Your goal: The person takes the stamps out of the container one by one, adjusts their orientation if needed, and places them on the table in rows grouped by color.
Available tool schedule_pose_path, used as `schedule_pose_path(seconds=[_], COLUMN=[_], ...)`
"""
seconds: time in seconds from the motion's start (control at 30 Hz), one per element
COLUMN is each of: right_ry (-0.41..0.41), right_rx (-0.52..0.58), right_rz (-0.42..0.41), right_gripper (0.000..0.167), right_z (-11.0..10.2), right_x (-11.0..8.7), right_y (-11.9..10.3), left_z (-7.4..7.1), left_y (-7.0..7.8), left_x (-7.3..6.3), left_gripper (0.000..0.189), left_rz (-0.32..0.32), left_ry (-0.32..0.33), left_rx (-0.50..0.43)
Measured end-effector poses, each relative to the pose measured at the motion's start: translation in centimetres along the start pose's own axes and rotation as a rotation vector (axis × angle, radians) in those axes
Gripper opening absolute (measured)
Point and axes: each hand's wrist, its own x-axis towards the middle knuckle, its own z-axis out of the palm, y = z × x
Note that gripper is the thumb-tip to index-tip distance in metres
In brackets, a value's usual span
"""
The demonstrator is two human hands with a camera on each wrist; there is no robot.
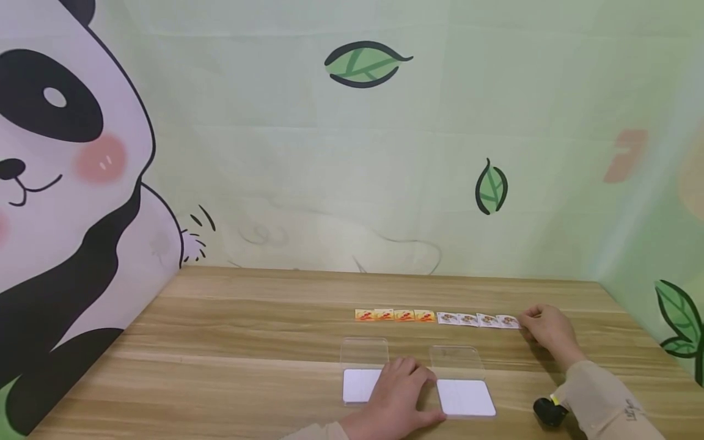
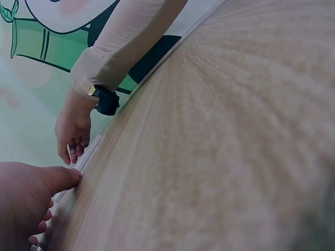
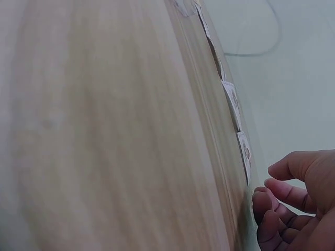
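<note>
In the head view, a row of small cards lies across the table: several orange-yellow cards (image 1: 394,315) on the left, several white picture cards (image 1: 477,320) on the right. My right hand (image 1: 550,330) is at the row's right end, fingertips close beside the last white card (image 3: 244,151). The right wrist view shows its fingers loosely bent with nothing between them. My left hand (image 1: 397,397) rests between two flat white-filled cases. Its thumb and a finger touch the left edge of the right case (image 1: 466,398), while its back partly hides the left case (image 1: 359,385).
Behind the white parts, clear lids (image 1: 365,353) lie opened flat on the wooden table (image 1: 220,354). A black device (image 1: 550,412) is strapped at my right wrist. Cloth backdrops with a panda (image 1: 71,183) and leaves rise along the table's back and sides.
</note>
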Motion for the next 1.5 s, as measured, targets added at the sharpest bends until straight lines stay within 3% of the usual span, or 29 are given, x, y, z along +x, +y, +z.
schedule_pose_path(seconds=[0.23,0.63,1.27,1.5], right_ry=[-0.001,0.033,0.048,0.079], right_rx=[-0.003,-0.028,0.028,-0.004], right_rz=[0.000,-0.131,-0.154,-0.198], right_gripper=[0.032,0.031,0.030,0.028], right_z=[-0.2,-0.7,-0.3,-0.2], right_x=[-0.3,-1.4,-2.9,-3.2], right_y=[0.0,-0.2,-0.7,-1.4], left_z=[-0.1,0.1,-0.5,-1.2], left_y=[0.1,-0.2,-0.1,-0.1], left_x=[0.1,0.0,-0.1,0.0], left_gripper=[0.045,0.044,0.045,0.049], left_rz=[0.001,0.006,0.021,0.028], left_ry=[-0.002,0.006,-0.007,0.000], left_rx=[0.002,-0.029,-0.073,-0.025])
